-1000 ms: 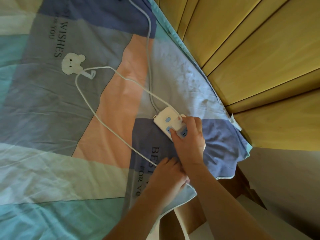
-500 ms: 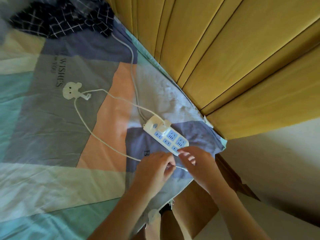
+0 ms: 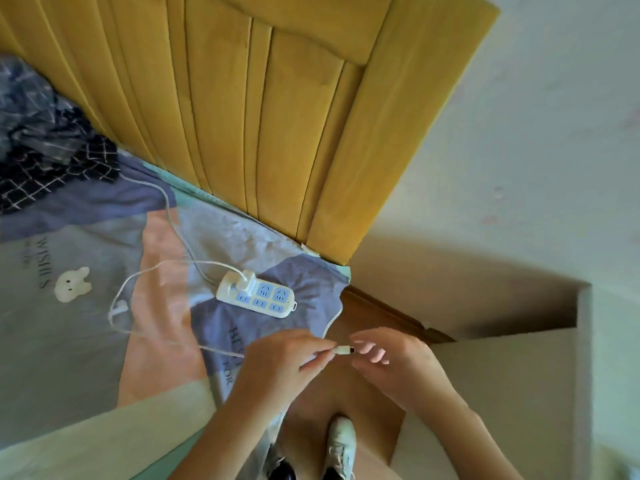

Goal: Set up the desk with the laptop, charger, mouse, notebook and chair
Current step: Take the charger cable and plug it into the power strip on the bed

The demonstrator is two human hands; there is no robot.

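- The left hand (image 3: pixel 280 365) pinches the free end of the charger cable (image 3: pixel 152 271), thumb and forefinger closed just behind the small connector (image 3: pixel 344 350).
- The right hand (image 3: pixel 398 362) sits just beside that tip with its fingers loosely spread. The fingertips (image 3: pixel 360 341) come up to the plug end, but whether they actually touch it cannot be told, and nothing is clamped in that hand.
- The connector lies between the two hands, its long axis running roughly level from the left hand's pinch towards the right palm, metal tip pointing right.
- From the left hand the cable trails away to that hand's outer side, loops across the patchwork bedsheet (image 3: pixel 69 341), and runs back to the white charger brick (image 3: pixel 246 281).
- The brick is seated in the end socket of the power strip (image 3: pixel 258 297), which lies ahead of both hands on the sheet, a little nearer the left one. Its long axis is slanted, the free end angling towards the right hand.
- Judged from this, the charger is powered at the bed and its loose end must next be carried to the laptop. The left hand, holding the lead, is better placed to carry it, and the loop gives it slack.
- No laptop, mouse, notebook or chair shows here. A shoe (image 3: pixel 341 441) is visible below the hands.
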